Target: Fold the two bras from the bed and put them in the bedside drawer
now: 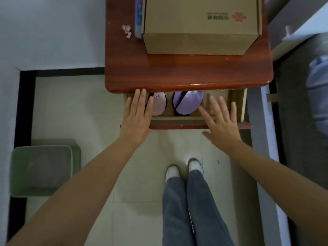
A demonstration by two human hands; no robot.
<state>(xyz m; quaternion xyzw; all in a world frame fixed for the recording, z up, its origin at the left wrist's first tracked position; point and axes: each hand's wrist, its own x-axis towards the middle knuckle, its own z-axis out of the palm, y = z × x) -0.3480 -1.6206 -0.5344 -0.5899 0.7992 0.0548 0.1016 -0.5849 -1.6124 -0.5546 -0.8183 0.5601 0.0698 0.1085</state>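
Observation:
The bedside drawer stands partly pulled out under the reddish wooden tabletop. Inside it lie a folded pink bra on the left and a folded purple bra in the middle, both with black trim. My left hand is flat over the drawer's left front corner, fingers apart, partly covering the pink bra. My right hand hovers over the drawer's right front, fingers spread and slightly blurred. Neither hand holds anything.
A cardboard box sits on the bedside table, with a crumpled paper scrap beside it. A green bin stands on the tiled floor at left. The bed frame runs along the right. My feet are below the drawer.

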